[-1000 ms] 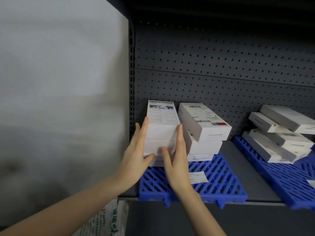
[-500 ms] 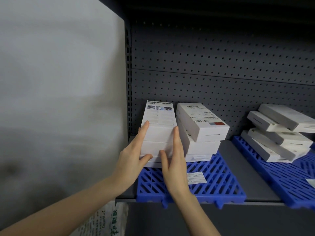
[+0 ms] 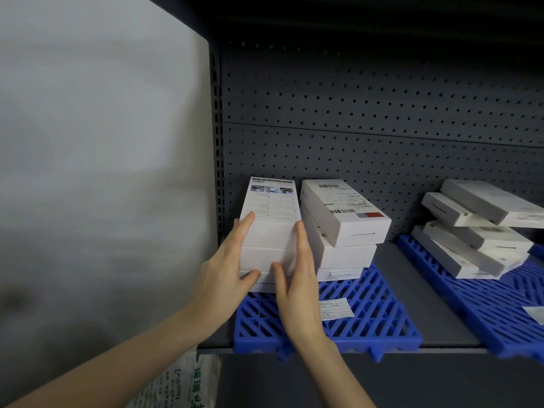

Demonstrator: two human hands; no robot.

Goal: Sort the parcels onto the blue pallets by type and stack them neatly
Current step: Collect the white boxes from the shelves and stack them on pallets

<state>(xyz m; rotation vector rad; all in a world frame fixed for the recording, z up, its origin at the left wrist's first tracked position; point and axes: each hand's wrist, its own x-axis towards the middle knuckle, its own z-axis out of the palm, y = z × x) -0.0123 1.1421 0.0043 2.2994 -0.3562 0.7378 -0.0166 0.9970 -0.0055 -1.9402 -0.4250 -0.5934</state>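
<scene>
A stack of white boxes stands at the back left of a blue pallet on the shelf. My left hand presses flat against the stack's left side, thumb on its front. My right hand lies along its right side, thumb on the front too. Right beside it is a second stack of white boxes whose top box, with barcode labels, sits skewed. A paper label lies on the pallet's front part.
A second blue pallet at the right carries an untidy pile of flat white boxes. A dark pegboard backs the shelf. A white panel stands at the left. A printed bag is below the shelf edge.
Both hands stay clasped on the left stack, with the fingers shifted only slightly. The boxes have not visibly moved on the pallet.
</scene>
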